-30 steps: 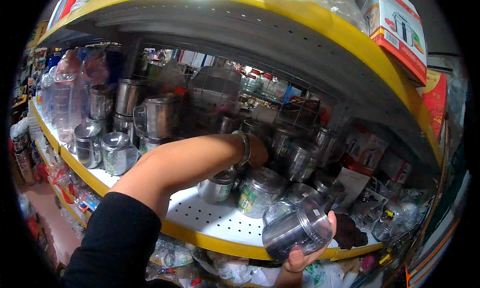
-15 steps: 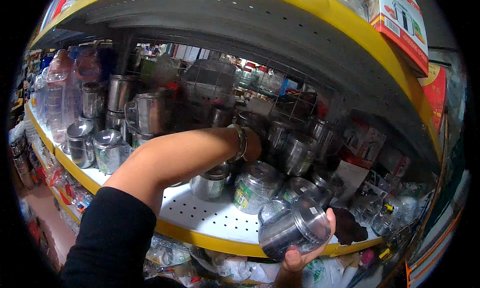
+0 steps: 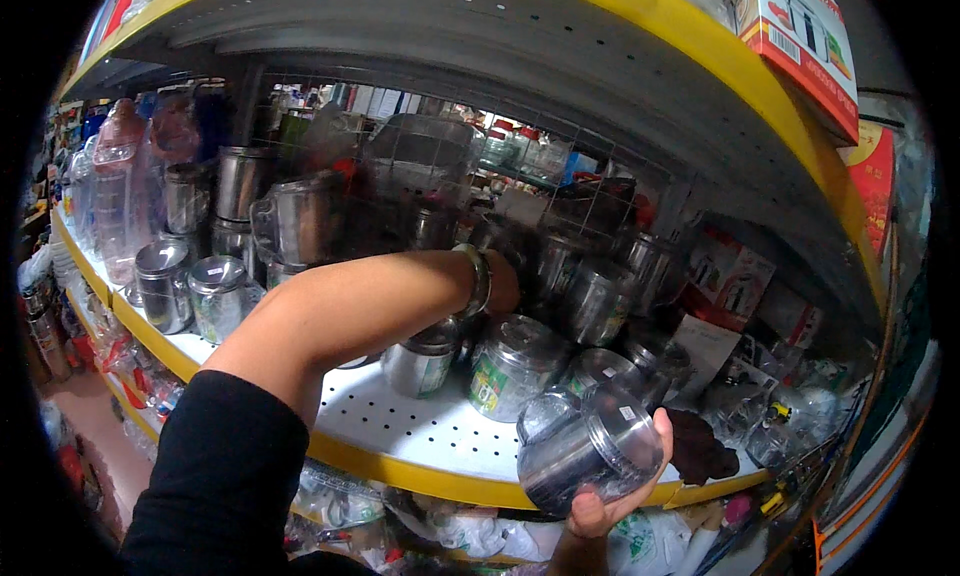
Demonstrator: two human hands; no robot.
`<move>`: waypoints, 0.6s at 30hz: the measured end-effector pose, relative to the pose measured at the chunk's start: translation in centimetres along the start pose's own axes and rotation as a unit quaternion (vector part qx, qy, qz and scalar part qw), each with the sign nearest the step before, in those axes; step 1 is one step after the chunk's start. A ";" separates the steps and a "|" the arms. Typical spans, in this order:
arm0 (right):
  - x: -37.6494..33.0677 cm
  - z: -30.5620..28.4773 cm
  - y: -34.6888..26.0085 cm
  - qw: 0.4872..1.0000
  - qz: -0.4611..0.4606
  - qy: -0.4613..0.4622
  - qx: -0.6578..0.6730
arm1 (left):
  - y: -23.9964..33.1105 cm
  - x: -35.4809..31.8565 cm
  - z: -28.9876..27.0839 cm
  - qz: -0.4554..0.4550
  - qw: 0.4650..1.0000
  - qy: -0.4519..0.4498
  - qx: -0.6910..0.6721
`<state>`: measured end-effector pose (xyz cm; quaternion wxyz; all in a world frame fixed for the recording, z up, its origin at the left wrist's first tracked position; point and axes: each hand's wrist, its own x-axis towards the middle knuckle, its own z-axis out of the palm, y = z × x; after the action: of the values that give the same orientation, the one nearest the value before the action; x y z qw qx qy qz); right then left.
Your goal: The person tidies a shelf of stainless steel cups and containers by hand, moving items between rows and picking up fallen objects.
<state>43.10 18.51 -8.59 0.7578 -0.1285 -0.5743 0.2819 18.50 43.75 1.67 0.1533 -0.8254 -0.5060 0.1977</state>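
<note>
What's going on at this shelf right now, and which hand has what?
A person stands at a white perforated shelf crowded with steel canisters. The right hand holds one steel canister with a clear lid tilted on its side, in front of the shelf's yellow edge. The left hand reaches deep among the canisters at the back; its fingers are hidden, so I cannot tell what it grips. A metal bangle sits on that wrist.

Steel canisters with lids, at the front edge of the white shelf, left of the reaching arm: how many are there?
2. The left canister stands nearer the end of the shelf; the right canister is just beside it. Taller steel pots behind are not counted; others may be hidden.
</note>
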 end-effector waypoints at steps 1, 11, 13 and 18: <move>0.0 0.0 0.0 1.000 0.000 0.000 0.001 | 0.1 0.0 0.0 -0.001 1.000 0.000 0.001; 0.1 0.0 0.1 1.000 -0.012 0.001 0.008 | -0.7 0.1 1.0 -0.007 1.000 -0.007 0.008; 0.0 -0.1 0.1 1.000 -0.009 0.001 0.002 | -1.2 0.3 1.3 -0.004 1.000 -0.014 0.011; 0.1 0.0 0.3 1.000 -0.013 -0.009 0.002 | -2.7 -0.1 1.4 0.001 0.999 -0.047 -0.001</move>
<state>43.06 18.77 -8.68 0.7568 -0.1171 -0.5819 0.2739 15.69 44.92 1.66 0.1284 -0.8157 -0.5124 0.2356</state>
